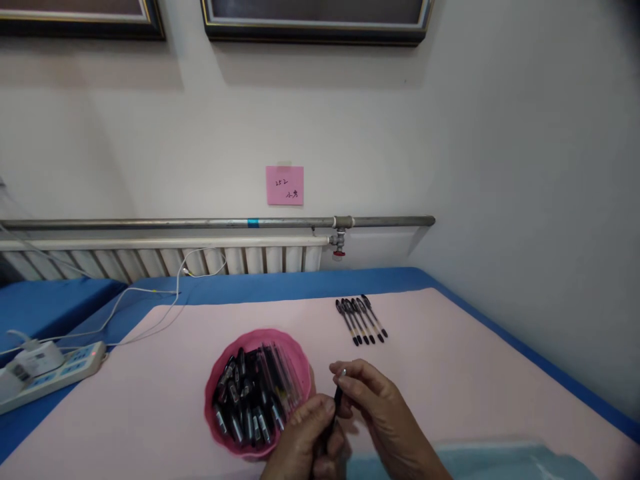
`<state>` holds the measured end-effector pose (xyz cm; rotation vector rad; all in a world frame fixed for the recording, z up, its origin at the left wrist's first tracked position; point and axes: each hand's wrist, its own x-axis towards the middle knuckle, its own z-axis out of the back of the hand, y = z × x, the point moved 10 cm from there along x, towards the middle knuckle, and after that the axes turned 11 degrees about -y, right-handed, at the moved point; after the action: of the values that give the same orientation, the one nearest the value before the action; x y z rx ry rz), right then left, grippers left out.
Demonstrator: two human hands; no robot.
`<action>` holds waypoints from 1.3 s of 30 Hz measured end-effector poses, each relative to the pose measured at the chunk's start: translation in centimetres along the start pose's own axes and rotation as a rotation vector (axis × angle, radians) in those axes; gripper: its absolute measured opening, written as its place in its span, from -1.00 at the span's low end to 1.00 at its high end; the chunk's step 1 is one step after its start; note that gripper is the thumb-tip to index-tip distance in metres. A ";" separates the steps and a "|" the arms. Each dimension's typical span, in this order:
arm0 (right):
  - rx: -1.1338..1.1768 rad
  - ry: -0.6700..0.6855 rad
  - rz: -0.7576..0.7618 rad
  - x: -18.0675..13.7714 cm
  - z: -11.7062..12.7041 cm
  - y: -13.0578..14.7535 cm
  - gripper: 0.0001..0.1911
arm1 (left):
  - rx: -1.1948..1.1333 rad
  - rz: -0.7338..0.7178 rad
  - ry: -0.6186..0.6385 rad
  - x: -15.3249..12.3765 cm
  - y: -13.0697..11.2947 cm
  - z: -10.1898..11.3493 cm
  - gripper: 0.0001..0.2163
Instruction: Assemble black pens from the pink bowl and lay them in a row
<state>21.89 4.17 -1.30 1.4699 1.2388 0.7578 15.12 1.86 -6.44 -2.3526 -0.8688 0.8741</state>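
Note:
My left hand [307, 433] is closed around a black pen [339, 397] whose pale, shiny tip points up; its lower part is hidden in my palm. The thumb and fingers of my right hand [377, 407] pinch the same pen near the tip. Just left of my hands stands a pink scalloped bowl [208, 400]. It holds many black pen caps and parts [240, 393] with clear pen tubes [283, 373] along its right side. Beyond my hands, several assembled black-capped pens [360, 320] lie side by side in a slanted row.
A pink sheet [165, 373] covers the blue table [300, 283]. At far left a power strip [55, 377] carries plugs and white cables [177, 287]. Light-blue plastic [490, 460] lies at the near edge. A radiator [265, 259] and pipe [200, 224] run along the wall behind.

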 end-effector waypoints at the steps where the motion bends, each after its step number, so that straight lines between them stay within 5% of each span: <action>1: 0.010 0.005 -0.007 0.0 -0.1 0.0 -0.72 | 0.002 -0.002 -0.005 0.0 0.0 0.0 -0.65; 39: -0.067 -0.072 -0.029 0.7 1.4 -1.3 -0.63 | 0.092 -0.074 -0.209 -0.6 -1.2 0.5 -0.53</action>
<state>22.94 4.34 -3.06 1.4101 1.1669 0.7140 13.89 2.38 -5.77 -2.1636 -0.9695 1.1198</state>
